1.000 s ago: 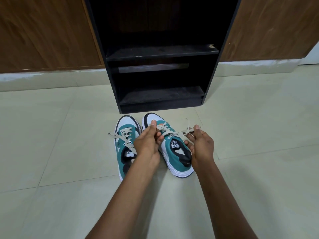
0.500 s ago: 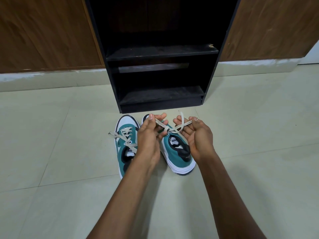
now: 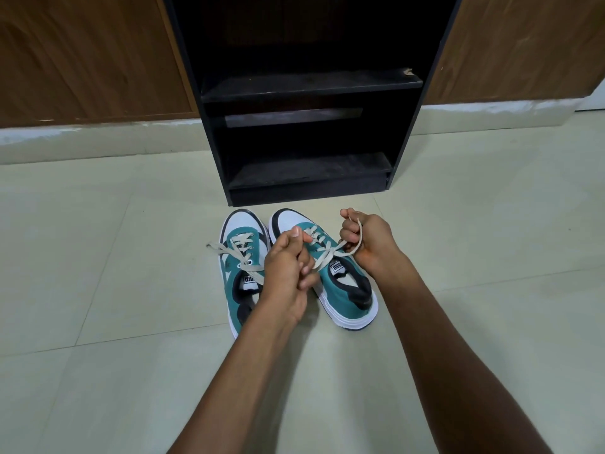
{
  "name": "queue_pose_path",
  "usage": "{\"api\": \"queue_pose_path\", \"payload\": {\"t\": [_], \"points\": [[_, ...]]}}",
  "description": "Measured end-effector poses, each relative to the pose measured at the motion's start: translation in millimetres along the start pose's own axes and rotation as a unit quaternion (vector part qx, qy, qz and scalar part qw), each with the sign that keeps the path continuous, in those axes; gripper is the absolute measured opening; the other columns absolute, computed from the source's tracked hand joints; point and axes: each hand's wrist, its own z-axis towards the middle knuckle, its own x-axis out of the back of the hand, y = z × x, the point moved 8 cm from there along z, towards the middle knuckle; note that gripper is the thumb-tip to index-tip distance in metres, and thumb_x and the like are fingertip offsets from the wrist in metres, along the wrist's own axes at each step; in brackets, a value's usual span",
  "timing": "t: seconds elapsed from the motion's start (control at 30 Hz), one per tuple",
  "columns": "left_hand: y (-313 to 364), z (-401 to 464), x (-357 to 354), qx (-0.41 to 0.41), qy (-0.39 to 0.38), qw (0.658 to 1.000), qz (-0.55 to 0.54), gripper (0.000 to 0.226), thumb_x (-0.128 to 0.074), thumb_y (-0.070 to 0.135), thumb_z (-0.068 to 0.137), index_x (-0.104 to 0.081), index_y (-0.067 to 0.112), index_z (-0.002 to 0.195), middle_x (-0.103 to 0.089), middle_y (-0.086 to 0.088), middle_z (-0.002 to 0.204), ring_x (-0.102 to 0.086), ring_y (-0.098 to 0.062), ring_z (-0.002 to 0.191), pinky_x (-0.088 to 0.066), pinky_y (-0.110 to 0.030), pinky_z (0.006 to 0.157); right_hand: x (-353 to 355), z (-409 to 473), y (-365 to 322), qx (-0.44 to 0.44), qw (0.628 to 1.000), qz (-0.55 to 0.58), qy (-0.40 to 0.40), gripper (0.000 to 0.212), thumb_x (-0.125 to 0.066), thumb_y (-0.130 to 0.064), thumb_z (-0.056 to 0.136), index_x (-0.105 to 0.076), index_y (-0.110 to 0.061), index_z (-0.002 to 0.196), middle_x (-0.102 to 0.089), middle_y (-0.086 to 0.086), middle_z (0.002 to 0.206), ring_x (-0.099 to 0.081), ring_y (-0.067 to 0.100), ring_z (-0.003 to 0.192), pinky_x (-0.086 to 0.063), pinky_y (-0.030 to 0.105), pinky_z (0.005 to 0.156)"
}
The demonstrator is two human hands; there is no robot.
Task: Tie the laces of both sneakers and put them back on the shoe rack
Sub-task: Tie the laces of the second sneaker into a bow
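While you pulled, hands went apart vs 0.5 s ago.
L hand (image 3: 288, 273): clamped on lace end.
R hand (image 3: 368, 240): gripped loop of right sneaker (image 3: 340, 286) lace (image 3: 327, 255).
Meaning: knot tightening; left sneaker (image 3: 244, 253) still untied, rack (image 3: 307, 178) empty.

A single wide-angle head view is looking forward and steeply down from above the person's own forearms, which are entering from the near edge. It is facing the tiled floor (image 3: 98, 290) and, at the far side, the black shoe rack (image 3: 307, 93) against a wood-panelled wall (image 3: 82, 54). The floor is sitting close below; the rack's upper part is running out of frame, probably bowed by the lens.
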Motion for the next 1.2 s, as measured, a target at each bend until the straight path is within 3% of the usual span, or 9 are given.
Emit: {"api": "queue_pose_path", "payload": {"t": [0.27,0.67,0.83,0.9,0.97,1.03,1.1,1.2], "points": [[-4.2,-7.5,0.2,0.000,0.011,0.997,0.076,0.032,-0.045,0.021,0.107,-0.055,0.012,0.078,-0.026,0.007,0.042,-0.020,-0.006,0.038,-0.015,-0.015,0.036,8.5,8.4,-7.7,0.018,0.990,-0.131,0.053,0.027,-0.042,-0.012,0.102,-0.060,-0.005,0.084,-0.033,-0.006,0.047,-0.024,0.006,0.036,-0.019,0.019,0.037],[-3.8,-7.2,7.6,-0.036,0.043,0.991,0.123,0.029,-0.049,0.023,0.106,-0.061,0.007,0.084,-0.032,0.009,0.039,-0.025,-0.005,0.034,-0.024,-0.016,0.035,16.6,14.4,-4.5,0.012,0.986,-0.160,0.046,0.026,-0.041,-0.010,0.101,-0.060,-0.004,0.085,-0.038,-0.004,0.050,-0.029,0.007,0.039,-0.024,0.020,0.040],[-5.9,-3.5,8.2,-0.039,0.027,0.998,0.043,0.025,-0.050,0.022,0.105,-0.070,0.008,0.098,-0.038,0.004,0.048,-0.034,-0.010,0.045,-0.031,-0.021,0.039,11.8,-3.5,-25.6,0.079,0.968,-0.237,-0.001,0.024,-0.045,-0.010,0.103,-0.067,-0.004,0.098,-0.071,0.008,0.073,-0.058,0.014,0.048,-0.042,0.021,0.048],[-4.8,-3.8,7.1,-0.037,0.020,0.999,0.008,0.026,-0.048,0.022,0.106,-0.070,0.008,0.107,-0.046,0.002,0.052,-0.038,-0.010,0.050,-0.034,-0.021,0.043,13.0,-13.6,-30.9,0.098,0.955,-0.280,-0.020,0.022,-0.053,-0.014,0.102,-0.072,-0.005,0.104,-0.079,0.009,0.091,-0.070,0.019,0.067,-0.049,0.025,0.058],[-1.6,-3.5,5.0,-0.031,0.014,0.999,-0.034,0.029,-0.046,0.024,0.106,-0.068,0.007,0.115,-0.053,0.001,0.058,-0.042,-0.009,0.054,-0.037,-0.021,0.047,15.3,-21.1,-36.7,0.136,0.934,-0.329,-0.014,0.021,-0.061,-0.019,0.099,-0.078,-0.009,0.106,-0.080,0.002,0.099,-0.070,0.012,0.080,-0.050,0.026,0.067],[2.3,-5.2,1.3,-0.024,0.007,0.997,-0.078,0.030,-0.045,0.021,0.105,-0.064,0.004,0.122,-0.059,-0.002,0.068,-0.047,-0.010,0.060,-0.041,-0.023,0.054,13.3,-29.5,-45.7,0.196,0.901,-0.387,0.002,0.019,-0.067,-0.025,0.096,-0.081,-0.016,0.104,-0.079,-0.009,0.098,-0.065,-0.004,0.078,-0.048,0.021,0.074],[6.0,-8.0,-2.7,-0.026,0.001,0.993,-0.119,0.033,-0.041,0.010,0.100,-0.059,0.002,0.127,-0.064,-0.008,0.082,-0.054,-0.014,0.071,-0.047,-0.027,0.066,7.3,-38.8,-54.4,0.254,0.862,-0.439,0.014,0.020,-0.067,-0.034,0.095,-0.082,-0.022,0.102,-0.078,-0.010,0.099,-0.064,-0.010,0.079,-0.048,0.019,0.077],[6.8,-8.5,-1.6,-0.038,-0.001,0.987,-0.155,0.042,-0.034,0.000,0.098,-0.052,-0.001,0.135,-0.065,-0.018,0.101,-0.060,-0.025,0.092,-0.054,-0.034,0.083,-4.8,-53.1,-66.1,0.316,0.792,-0.520,0.040,0.029,-0.063,-0.043,0.097,-0.082,-0.023,0.101,-0.074,0.002,0.097,-0.066,0.012,0.091,-0.048,0.024,0.081]]}}
